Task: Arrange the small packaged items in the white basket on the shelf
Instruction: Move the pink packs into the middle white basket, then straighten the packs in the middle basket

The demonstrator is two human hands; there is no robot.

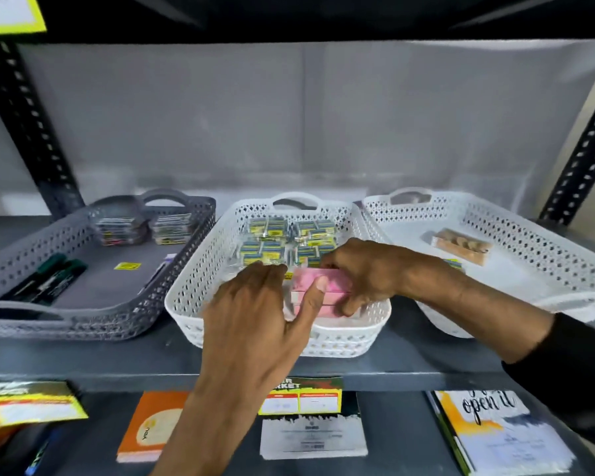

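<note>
both hands point(255, 304) point(364, 273) grip a pink pack stack point(310, 286) at the front of the white basket point(193, 290) on the shelf point(83, 359); light, stiff and likely to slide apart, best pinched by its ends

Packets point(318, 292) in middle basket point(186, 297)

White basket point(186, 297): perforated plastic, middle of shelf, under both hands | yellow-and-blue packets point(282, 242): clustered flat just beyond the fingertips, at the far end | pink packets point(304, 283): stacked flat, pinched between left hand point(255, 324) and right hand point(364, 273).
</note>
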